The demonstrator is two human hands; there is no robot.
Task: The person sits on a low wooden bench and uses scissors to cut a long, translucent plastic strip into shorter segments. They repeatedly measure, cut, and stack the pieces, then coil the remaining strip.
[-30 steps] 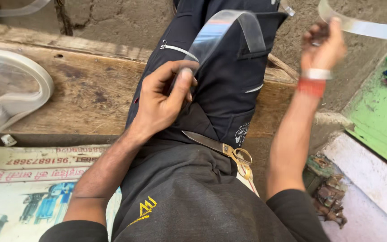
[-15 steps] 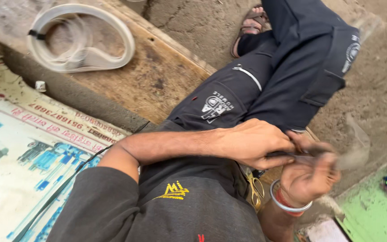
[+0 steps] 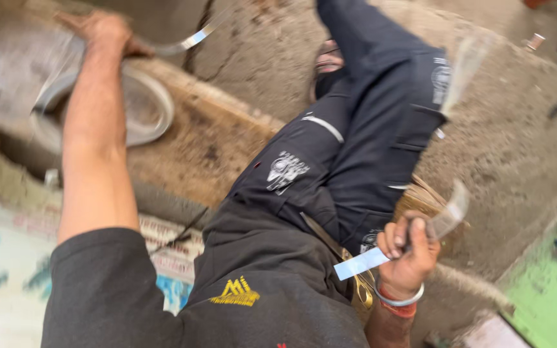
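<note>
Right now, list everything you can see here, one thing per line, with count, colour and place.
metal strip: one, silvery, held in the right hand by the lap
second strip: one, silvery, running from the left hand at top
coil of strip: one, pale grey, on the wooden board
wooden board: one, brown, left of the legs
printed sheet: one, white and blue, lower left
scissors: one, brass handles, on the lap
sandal: one, brown, top centre
green surface: one, lower right
left hand: grip on the second strip
right hand: grip on the metal strip
</note>
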